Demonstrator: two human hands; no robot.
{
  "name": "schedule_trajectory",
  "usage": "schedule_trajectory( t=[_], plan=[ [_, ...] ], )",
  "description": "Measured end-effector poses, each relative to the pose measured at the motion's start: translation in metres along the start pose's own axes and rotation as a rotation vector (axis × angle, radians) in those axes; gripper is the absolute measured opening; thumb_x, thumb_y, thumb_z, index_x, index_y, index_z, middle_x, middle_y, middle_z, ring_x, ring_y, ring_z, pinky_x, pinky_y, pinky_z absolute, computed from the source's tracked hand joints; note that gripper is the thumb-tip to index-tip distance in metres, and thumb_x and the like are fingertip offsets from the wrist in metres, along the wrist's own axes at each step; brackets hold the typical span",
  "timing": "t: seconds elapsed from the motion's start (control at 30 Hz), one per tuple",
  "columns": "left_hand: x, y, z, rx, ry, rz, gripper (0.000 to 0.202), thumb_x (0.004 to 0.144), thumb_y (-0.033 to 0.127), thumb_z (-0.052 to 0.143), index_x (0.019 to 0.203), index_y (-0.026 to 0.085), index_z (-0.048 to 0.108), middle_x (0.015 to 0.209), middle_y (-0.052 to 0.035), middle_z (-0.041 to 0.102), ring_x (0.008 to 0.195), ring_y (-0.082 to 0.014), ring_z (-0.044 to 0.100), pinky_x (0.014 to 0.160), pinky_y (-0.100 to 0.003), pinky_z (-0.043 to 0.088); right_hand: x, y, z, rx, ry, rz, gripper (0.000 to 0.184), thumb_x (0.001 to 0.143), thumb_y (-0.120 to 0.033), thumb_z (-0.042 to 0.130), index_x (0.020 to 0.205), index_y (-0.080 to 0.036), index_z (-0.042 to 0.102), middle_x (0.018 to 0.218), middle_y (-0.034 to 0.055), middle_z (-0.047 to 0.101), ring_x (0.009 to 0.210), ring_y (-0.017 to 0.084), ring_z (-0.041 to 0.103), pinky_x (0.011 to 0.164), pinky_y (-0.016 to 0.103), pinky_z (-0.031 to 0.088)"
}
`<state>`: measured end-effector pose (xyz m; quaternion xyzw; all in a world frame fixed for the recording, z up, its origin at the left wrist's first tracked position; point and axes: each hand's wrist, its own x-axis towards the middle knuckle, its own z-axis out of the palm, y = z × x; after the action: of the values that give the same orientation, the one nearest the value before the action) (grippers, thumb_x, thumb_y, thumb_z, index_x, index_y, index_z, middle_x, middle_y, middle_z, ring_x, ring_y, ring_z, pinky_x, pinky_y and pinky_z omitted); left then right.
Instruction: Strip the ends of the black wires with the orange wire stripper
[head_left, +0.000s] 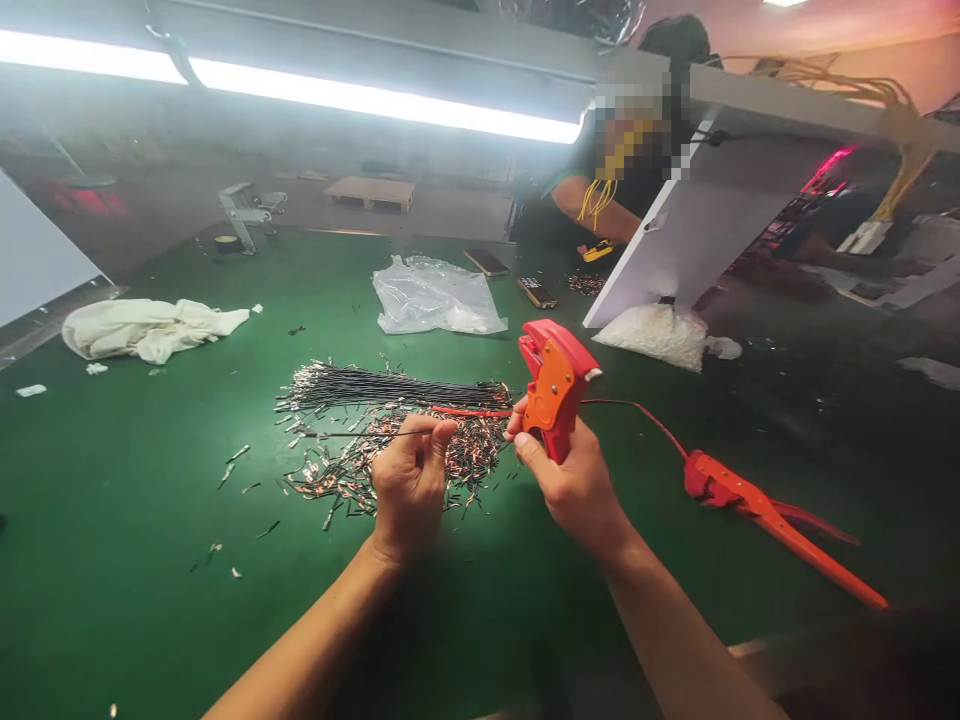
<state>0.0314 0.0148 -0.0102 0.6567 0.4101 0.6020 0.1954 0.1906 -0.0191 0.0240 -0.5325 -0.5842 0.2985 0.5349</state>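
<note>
No brand, label or writing is showing clearly enough to read. The right hand (574, 480) is wrapping its grip shut around the handles of a red and orange plastic wire-stripping tool (553, 385), holding it upright just above the green matte surface (135, 500). The left hand (409, 480) is pinching a thin black wire (352, 433) in a closed grip, the wire sticking out to its left. Just behind both hands, a bundle of black wires with bare metal ends (390, 388) is lying on the surface, with a scatter of short cut copper and black insulation bits (352, 470) beneath and beside it. A thin red wire (637, 410) is running from the tool towards a long red-orange hand crimping tool (780, 520) lying well to the right. Farther back, a crumpled clear plastic bag (435, 297) and a crumpled white cloth (146, 328) are lying apart. A bright tube lamp (375, 100) is glowing overhead. Across the surface, another person's arm (592, 210) is working beside a tilted white board (705, 230).
</note>
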Motion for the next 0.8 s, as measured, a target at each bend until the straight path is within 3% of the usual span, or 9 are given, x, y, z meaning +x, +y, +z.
schedule_trajectory(
  t=[0.17, 0.33, 0.37, 0.47, 0.5, 0.57, 0.63, 0.7, 0.8],
  plan=[
    [0.005, 0.008, -0.006, 0.018, -0.043, 0.049, 0.012, 0.091, 0.022, 0.058, 0.079, 0.019, 0.060, 0.049, 0.0107, 0.039, 0.041, -0.0042, 0.031, 0.041, -0.017, 0.025, 0.006, -0.005, -0.038, -0.326, 0.009, 0.152, 0.022, 0.083, -0.037, 0.057, 0.097, -0.020, 0.055, 0.082, 0.0020, 0.061, 0.072, 0.019, 0.059, 0.068, 0.032, 0.046],
    [0.009, 0.025, -0.022, 0.033, -0.094, 0.119, 0.014, 0.089, 0.017, 0.060, 0.076, 0.019, 0.058, 0.045, 0.0123, 0.034, 0.037, -0.0031, 0.026, 0.038, -0.017, 0.022, -0.005, 0.018, -0.078, -0.827, 0.061, 0.387, 0.030, 0.083, -0.046, 0.055, 0.102, -0.022, 0.055, 0.088, 0.0053, 0.067, 0.077, 0.025, 0.063, 0.067, 0.033, 0.045],
    [0.007, 0.030, -0.026, 0.041, -0.110, 0.144, 0.013, 0.089, 0.016, 0.060, 0.076, 0.019, 0.058, 0.045, 0.0122, 0.036, 0.036, -0.0029, 0.028, 0.038, -0.016, 0.023, -0.009, 0.025, -0.085, -0.908, 0.069, 0.441, 0.033, 0.083, -0.048, 0.053, 0.103, -0.021, 0.055, 0.091, 0.0065, 0.067, 0.080, 0.025, 0.064, 0.068, 0.033, 0.046],
    [-0.006, 0.042, -0.036, 0.124, -0.168, 0.234, 0.014, 0.091, 0.017, 0.058, 0.077, 0.018, 0.060, 0.059, 0.0050, 0.061, 0.045, -0.0041, 0.051, 0.044, -0.014, 0.037, -0.026, 0.044, -0.101, -0.980, 0.109, 0.506, 0.042, 0.084, -0.051, 0.050, 0.106, -0.016, 0.055, 0.093, 0.0130, 0.068, 0.085, 0.031, 0.065, 0.069, 0.038, 0.047],
    [-0.013, 0.045, -0.039, 0.130, -0.216, 0.242, 0.014, 0.092, 0.019, 0.057, 0.078, 0.018, 0.061, 0.058, 0.0049, 0.062, 0.044, -0.0042, 0.051, 0.044, -0.014, 0.037, -0.032, 0.049, -0.105, -0.997, 0.112, 0.525, 0.044, 0.084, -0.052, 0.050, 0.108, -0.015, 0.055, 0.093, 0.0143, 0.068, 0.086, 0.033, 0.065, 0.069, 0.039, 0.047],
    [-0.029, 0.051, -0.043, 0.156, -0.291, 0.216, 0.021, 0.094, 0.024, 0.054, 0.075, 0.018, 0.060, 0.054, 0.0051, 0.059, 0.041, -0.0046, 0.048, 0.041, -0.015, 0.035, -0.045, 0.056, -0.110, -1.048, 0.106, 0.545, 0.048, 0.087, -0.053, 0.047, 0.114, -0.015, 0.054, 0.100, 0.0168, 0.068, 0.093, 0.037, 0.064, 0.073, 0.045, 0.048],
    [-0.044, 0.055, -0.046, 0.178, -0.284, 0.238, 0.034, 0.097, 0.032, 0.049, 0.067, 0.019, 0.058, 0.046, 0.0055, 0.052, 0.037, -0.0058, 0.045, 0.039, -0.016, 0.033, -0.057, 0.060, -0.113, -1.234, 0.079, 0.506, 0.051, 0.092, -0.055, 0.038, 0.120, -0.016, 0.053, 0.108, 0.0189, 0.065, 0.099, 0.040, 0.062, 0.075, 0.051, 0.048],
    [-0.056, 0.058, -0.050, 0.213, -0.359, 0.210, 0.036, 0.097, 0.034, 0.048, 0.067, 0.020, 0.060, 0.047, 0.0048, 0.054, 0.039, -0.0072, 0.049, 0.044, -0.017, 0.039, -0.066, 0.062, -0.113, -1.398, 0.057, 0.450, 0.051, 0.097, -0.053, 0.032, 0.120, -0.014, 0.054, 0.110, 0.0215, 0.063, 0.100, 0.042, 0.060, 0.074, 0.054, 0.049],
    [-0.072, 0.063, -0.054, 0.225, -0.303, 0.120, 0.037, 0.096, 0.038, 0.050, 0.065, 0.021, 0.061, 0.044, 0.0049, 0.052, 0.037, -0.0079, 0.048, 0.041, -0.018, 0.039, -0.074, 0.065, -0.110, -1.540, 0.048, 0.361, 0.048, 0.099, -0.047, 0.031, 0.115, -0.012, 0.059, 0.109, 0.0237, 0.059, 0.099, 0.043, 0.056, 0.066, 0.053, 0.051]
  ],
)
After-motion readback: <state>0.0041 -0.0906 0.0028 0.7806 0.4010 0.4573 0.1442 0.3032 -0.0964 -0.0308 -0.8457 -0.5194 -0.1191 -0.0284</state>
